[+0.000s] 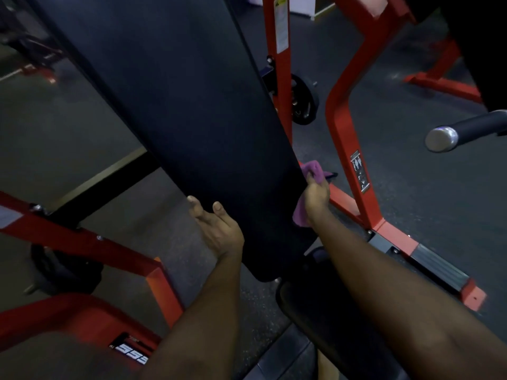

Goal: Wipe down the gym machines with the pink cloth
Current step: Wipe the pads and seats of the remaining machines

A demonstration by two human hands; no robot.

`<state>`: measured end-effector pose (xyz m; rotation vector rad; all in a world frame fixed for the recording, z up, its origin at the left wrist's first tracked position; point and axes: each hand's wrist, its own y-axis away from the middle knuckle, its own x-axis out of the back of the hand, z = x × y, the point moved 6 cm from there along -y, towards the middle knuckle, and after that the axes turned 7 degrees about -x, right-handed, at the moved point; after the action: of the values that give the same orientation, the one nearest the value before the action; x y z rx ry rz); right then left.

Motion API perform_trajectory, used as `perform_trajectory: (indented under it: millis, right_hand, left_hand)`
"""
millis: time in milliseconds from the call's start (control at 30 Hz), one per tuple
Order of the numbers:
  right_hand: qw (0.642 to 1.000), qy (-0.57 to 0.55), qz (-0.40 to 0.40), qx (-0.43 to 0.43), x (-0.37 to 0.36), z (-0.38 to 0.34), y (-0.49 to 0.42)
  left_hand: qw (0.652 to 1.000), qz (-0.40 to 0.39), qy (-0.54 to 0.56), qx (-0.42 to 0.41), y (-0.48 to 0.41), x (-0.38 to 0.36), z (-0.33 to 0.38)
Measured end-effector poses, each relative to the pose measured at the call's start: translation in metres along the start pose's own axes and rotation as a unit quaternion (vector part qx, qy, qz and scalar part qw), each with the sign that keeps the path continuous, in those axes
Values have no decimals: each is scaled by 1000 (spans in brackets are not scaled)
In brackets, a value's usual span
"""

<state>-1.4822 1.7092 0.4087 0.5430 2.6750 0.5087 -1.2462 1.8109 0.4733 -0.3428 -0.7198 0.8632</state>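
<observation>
Black back pad (192, 119) of the gym machine runs tilted from upper left to lower centre.

Right hand (317, 197) grips the pink cloth (311, 168), fingers curled round it, and holds it against the pad's right edge, low down. Part of the cloth bunches above the hand and part hangs below the wrist.

Left hand (216, 231) holds nothing. Its fingers are extended at the pad's left edge, roughly level with the right hand, with the thumb tip on the pad face.

Seat pad (315, 305) sits below the back pad. Red frame upright (345, 105) stands right of the cloth. A weight plate (303, 102) hangs behind the pad. A chrome-capped handle (444, 138) projects in from the far right.
</observation>
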Motion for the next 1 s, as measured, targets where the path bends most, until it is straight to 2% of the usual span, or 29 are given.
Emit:
perform_trajectory:
  millis: [67,167,233,333,433,533,633,700,800,900,1000]
  right_hand:
    - [1000,15,-18,21,0,-20,21]
    - [998,44,-26,-23,3,-46,62]
    - [996,87,-22,-7,8,-62,81]
    - [984,142,-102,-16,2,-91,120]
    - [959,244,-146,-3,-1,-121,164]
    - [923,340,-180,11,-6,-146,200]
    - [905,315,-286,21,-18,-168,241]
    - [897,302,-314,75,-21,-186,262]
    - [875,308,-337,157,-23,-210,288]
    - [850,331,-346,219,-25,-226,307]
    - [848,317,-355,235,-28,-228,318]
  left_hand:
    - [996,-66,-20,48,-2,3,6]
    - [983,-149,-66,89,-2,18,12]
    - [984,-149,-83,58,-6,34,27]
    - [984,-138,-111,14,-13,66,59]
    - [978,-204,-44,-11,-19,90,93]
    - [945,-321,39,-41,-22,106,125]
    - [891,-445,62,-63,-18,126,146]
    - [868,-492,64,-35,-17,140,145]
    - [863,-504,39,-11,-19,164,137]
    - [883,-469,2,-17,-20,202,145]
    - [918,-395,-33,-7,-21,240,159]
